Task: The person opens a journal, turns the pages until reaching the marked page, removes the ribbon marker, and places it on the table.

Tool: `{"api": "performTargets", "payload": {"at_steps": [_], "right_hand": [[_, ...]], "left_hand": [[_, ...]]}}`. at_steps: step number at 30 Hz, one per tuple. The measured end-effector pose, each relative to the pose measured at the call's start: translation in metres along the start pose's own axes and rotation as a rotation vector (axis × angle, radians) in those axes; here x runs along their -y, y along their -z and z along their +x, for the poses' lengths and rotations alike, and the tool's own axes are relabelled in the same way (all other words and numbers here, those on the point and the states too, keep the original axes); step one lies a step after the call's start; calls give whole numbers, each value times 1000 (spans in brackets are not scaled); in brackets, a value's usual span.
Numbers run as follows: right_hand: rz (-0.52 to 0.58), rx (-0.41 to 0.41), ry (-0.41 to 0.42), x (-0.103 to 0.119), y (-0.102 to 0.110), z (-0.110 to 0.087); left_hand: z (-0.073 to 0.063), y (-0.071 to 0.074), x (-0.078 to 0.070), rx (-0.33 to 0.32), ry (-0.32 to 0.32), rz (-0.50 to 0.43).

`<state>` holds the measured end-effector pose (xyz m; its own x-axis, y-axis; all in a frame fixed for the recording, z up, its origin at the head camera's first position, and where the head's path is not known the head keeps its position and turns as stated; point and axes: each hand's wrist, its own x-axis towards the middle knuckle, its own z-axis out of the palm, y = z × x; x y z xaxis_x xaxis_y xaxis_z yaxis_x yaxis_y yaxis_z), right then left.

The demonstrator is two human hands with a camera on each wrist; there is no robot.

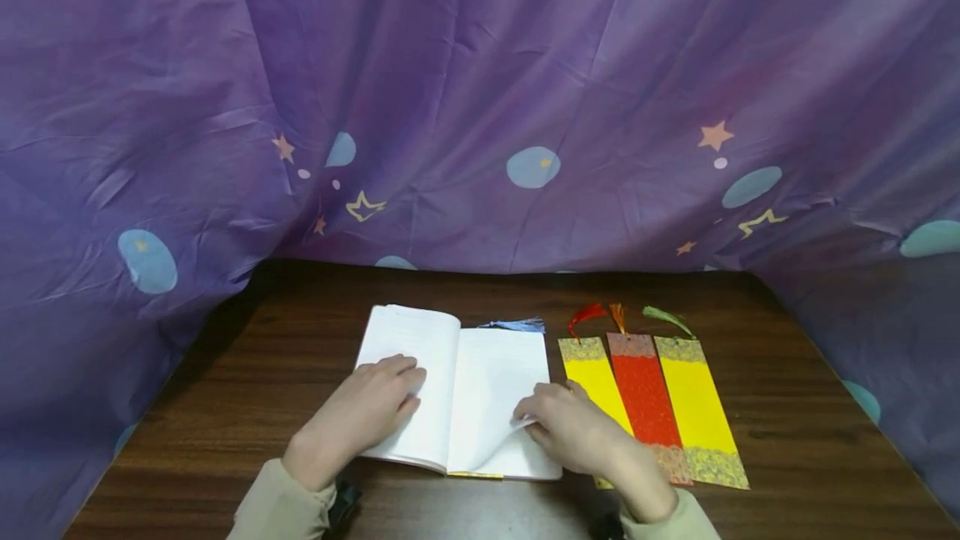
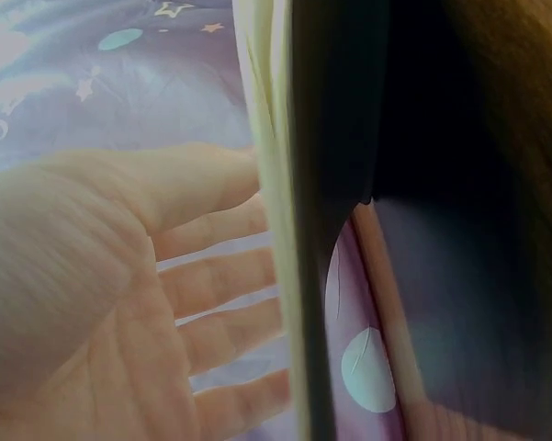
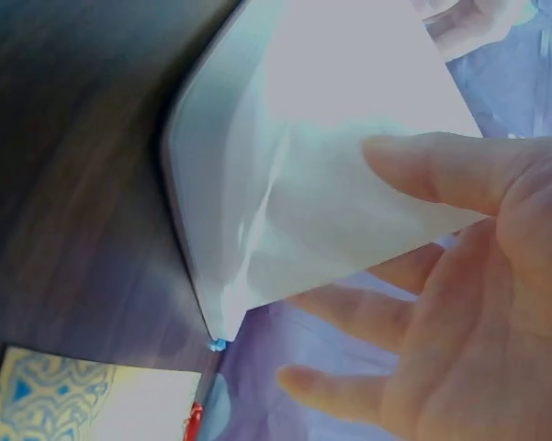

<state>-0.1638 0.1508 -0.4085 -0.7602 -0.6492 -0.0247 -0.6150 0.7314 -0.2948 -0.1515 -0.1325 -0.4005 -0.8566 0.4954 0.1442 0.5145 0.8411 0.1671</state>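
Note:
An open notebook (image 1: 498, 382) with white pages lies on the brown table. My left hand (image 1: 378, 402) rests flat on its left page, and the left wrist view shows the fingers straight against the paper edge. With thumb and fingers, my right hand (image 1: 566, 423) pinches a lifted page (image 3: 349, 202) at the lower right, curling it up. A blue tassel (image 1: 525, 325) sticks out above the right page. A sliver of yellow (image 1: 487, 476) shows under the bottom edge by the spine; the rest of it is hidden.
Right of the notebook lie three tasselled bookmarks: a yellow one (image 1: 592, 369) partly under the right forearm, a red one (image 1: 641, 394) and another yellow one (image 1: 697, 402). A purple patterned cloth (image 1: 480, 107) hangs behind the table (image 1: 247, 373) and along its sides.

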Motion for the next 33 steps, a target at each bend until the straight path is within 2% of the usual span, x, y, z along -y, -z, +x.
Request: {"api": "performTargets", "payload": {"at_steps": [5, 11, 16, 22, 28, 33], "right_hand": [[9, -82, 63, 0, -1, 1], [102, -177, -6, 3, -3, 2], [157, -318, -46, 6, -3, 6], [380, -382, -145, 22, 0, 15], [590, -441, -132, 39, 0, 30], [802, -472, -168, 51, -6, 42]], "left_hand": [[0, 3, 1, 15, 12, -14], [0, 2, 2, 12, 2, -14], [-1, 2, 4, 2, -8, -18], [-2, 4, 2, -10, -4, -17], [-1, 5, 1, -6, 3, -17], [-2, 6, 1, -6, 1, -26]]}}
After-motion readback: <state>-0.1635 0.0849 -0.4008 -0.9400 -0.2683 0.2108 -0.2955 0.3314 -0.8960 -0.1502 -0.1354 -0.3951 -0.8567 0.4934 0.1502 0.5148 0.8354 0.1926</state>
